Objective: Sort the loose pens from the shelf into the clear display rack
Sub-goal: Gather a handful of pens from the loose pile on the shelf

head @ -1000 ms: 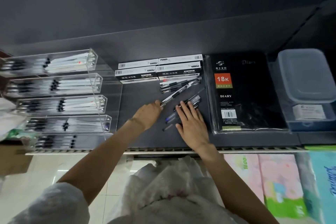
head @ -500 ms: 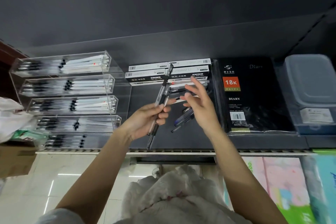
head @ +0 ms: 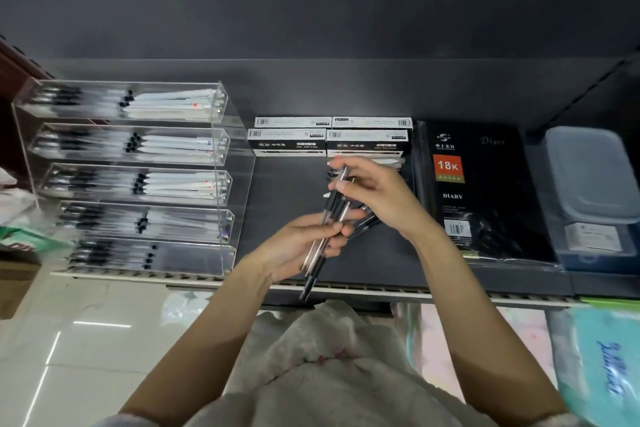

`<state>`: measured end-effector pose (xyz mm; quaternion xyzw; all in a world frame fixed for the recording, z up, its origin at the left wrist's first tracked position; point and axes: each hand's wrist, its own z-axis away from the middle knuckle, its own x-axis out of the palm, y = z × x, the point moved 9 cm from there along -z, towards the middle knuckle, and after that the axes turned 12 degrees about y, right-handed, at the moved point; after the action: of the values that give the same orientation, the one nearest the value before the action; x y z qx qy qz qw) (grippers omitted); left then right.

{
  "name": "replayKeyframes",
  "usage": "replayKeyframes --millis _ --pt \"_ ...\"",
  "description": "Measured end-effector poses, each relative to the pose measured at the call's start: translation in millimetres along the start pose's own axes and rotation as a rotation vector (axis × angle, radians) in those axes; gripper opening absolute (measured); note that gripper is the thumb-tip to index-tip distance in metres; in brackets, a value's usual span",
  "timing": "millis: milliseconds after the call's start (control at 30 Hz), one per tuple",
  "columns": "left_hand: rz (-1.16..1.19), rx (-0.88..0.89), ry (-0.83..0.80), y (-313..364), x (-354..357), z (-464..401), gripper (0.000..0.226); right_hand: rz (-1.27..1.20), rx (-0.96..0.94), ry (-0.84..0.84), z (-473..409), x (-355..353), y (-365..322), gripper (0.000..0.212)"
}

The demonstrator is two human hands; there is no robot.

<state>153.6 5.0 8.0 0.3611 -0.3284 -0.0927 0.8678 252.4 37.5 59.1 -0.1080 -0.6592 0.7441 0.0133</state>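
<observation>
My left hand (head: 304,243) grips a small bundle of pens (head: 323,239) above the dark shelf (head: 284,191), their tips pointing down past the shelf's front edge. Above it, my right hand (head: 377,198) pinches the upper ends of the same pens. More loose pens (head: 367,222) lie on the shelf beneath my right hand, mostly hidden by it. The clear display rack (head: 221,184) stands at the left with several tiers, each holding rows of pens.
Black-and-white pen boxes (head: 329,139) line the shelf's back. A black diary (head: 478,191) lies to the right, and beyond it a lidded translucent plastic box (head: 588,177). Packaged tissue packs (head: 602,374) sit on the level below.
Both hands have lifted from the shelf with pens. The right hand, open half a second ago, now pinches the tops of the pens held in the left hand.
</observation>
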Motion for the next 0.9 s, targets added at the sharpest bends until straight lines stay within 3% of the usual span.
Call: replayKeyframes --millis 100,167,267,400,533,633,700,767,900 --pt "-0.022 0.041 0.068 6 -1 -2 0.034 -0.066 0.071 0.026 2 4 4 0.028" --pt "0.016 0.12 0.157 15 -6 -5 0.033 -0.026 0.012 0.171 0 -10 4 0.031" --pt "0.304 0.257 0.305 32 -22 -7 0.028 0.094 0.001 0.323 10 -26 6 0.019" --pt "0.552 0.373 0.35 49 -32 -4 0.029 0.23 0.158 0.055 37 15 25 0.027" --pt "0.531 0.437 0.368 59 -36 2 0.029 -0.007 0.245 -0.02 51 35 32 0.021" --pt "0.454 0.479 0.444 60 -46 5 0.03 -0.083 0.18 0.156 47 12 27 0.015" --pt "0.28 0.53 0.606 59 -66 11 0.034 -0.086 0.131 0.346 42 -23 23 0.016" --pt "0.073 0.565 0.703 60 -79 18 0.034 -0.003 0.083 0.417 38 -51 13 0.018" --pt "-0.237 0.365 0.456 41 -50 7 0.028 0.249 0.068 0.13 17 -41 -2 0.003"
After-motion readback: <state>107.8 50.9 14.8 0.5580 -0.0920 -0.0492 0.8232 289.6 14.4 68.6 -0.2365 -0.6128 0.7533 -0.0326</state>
